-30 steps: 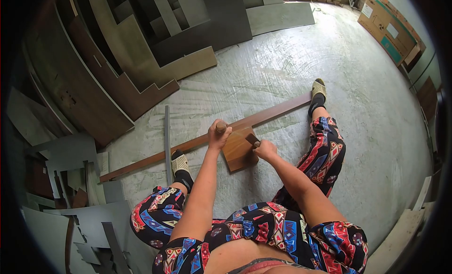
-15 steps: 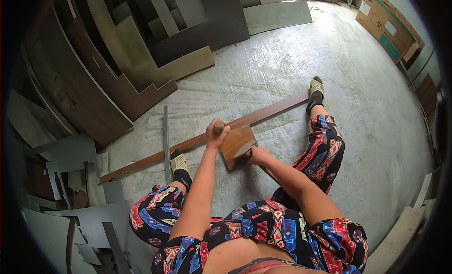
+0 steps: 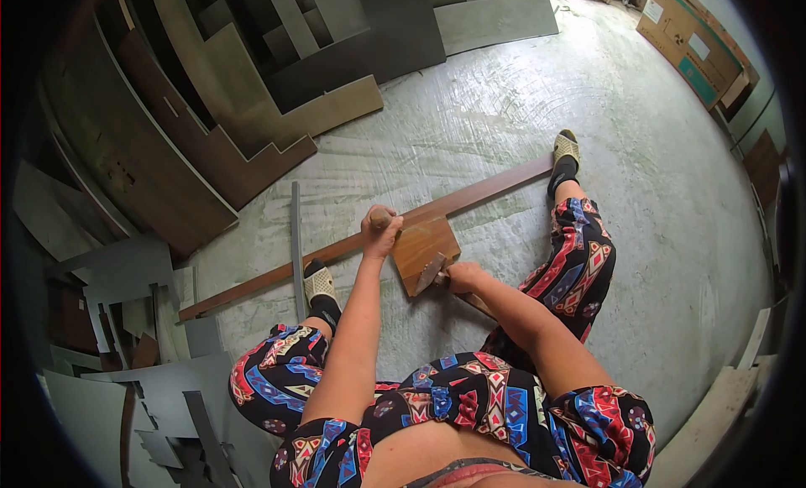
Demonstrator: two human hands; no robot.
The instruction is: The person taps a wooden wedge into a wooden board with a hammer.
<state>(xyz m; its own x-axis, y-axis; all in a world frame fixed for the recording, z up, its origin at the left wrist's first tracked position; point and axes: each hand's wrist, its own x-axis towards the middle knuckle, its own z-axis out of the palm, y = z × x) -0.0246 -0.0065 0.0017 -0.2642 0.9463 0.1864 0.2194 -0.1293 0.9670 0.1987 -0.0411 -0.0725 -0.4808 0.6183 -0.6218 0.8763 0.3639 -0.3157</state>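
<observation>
My left hand (image 3: 383,236) is closed in a fist around a tool with a round wooden handle (image 3: 382,218), seen end-on from above; its lower part is hidden behind the fist. That fist is at the upper left edge of a square brown wooden board (image 3: 430,243), beside a long brown wooden strip (image 3: 495,188) on the floor. In my right hand (image 3: 464,277) is a hammer (image 3: 431,272), gripped close behind its metal head, with the handle running back along my forearm. The hammer head overlaps the lower right part of the board.
My slippered feet (image 3: 567,146) stand along the strip, the right one at its far end. A thin grey strip (image 3: 296,236) lies near my left foot. Large cut panels (image 3: 134,161) fill the left side, with sheet offcuts (image 3: 176,396) below. A cardboard box (image 3: 693,47) stands at the back right.
The hammer head has turned slightly and shows more clearly over the board. My left fist and the round handle have shifted slightly up and left.
</observation>
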